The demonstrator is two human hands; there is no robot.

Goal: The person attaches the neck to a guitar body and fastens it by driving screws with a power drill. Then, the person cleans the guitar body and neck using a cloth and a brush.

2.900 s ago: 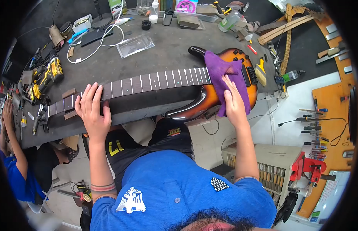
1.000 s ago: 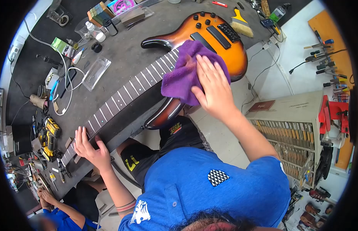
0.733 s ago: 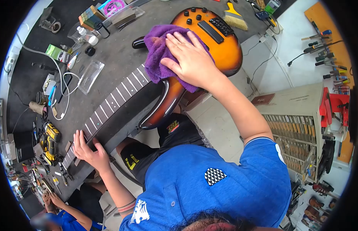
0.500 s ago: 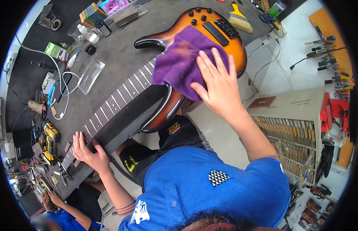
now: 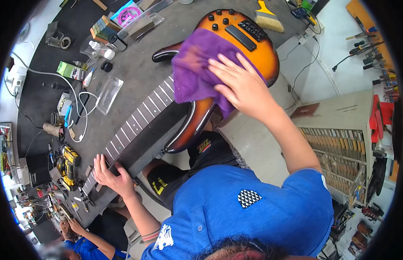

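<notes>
A sunburst bass guitar (image 5: 257,58) lies face up across the dark workbench, with black knobs and a bridge on its body. Its fretted neck (image 5: 141,113) runs down to the lower left. Over the middle of the body is spread a rumpled purple cloth (image 5: 193,65), hiding the part beneath. My right hand (image 5: 245,89) rests flat on the cloth, fingers stretched out. Toward the far end of the neck, my left hand (image 5: 112,177) lies over the fretboard with its fingers extended and its thumb at the near edge.
A yellow-handled brush (image 5: 268,19) lies beyond the body. Bottles (image 5: 102,50), a clear plastic tray (image 5: 109,96), a white cable (image 5: 87,115) and a yellow drill (image 5: 69,164) occupy the bench's left side. Another person's hands (image 5: 71,227) work at lower left. A tool cabinet (image 5: 331,125) stands at right.
The cloth under my right hand has slid toward the upper left over the body, covering more near the upper horn. My left hand stays on the neck. The view has shifted slightly.
</notes>
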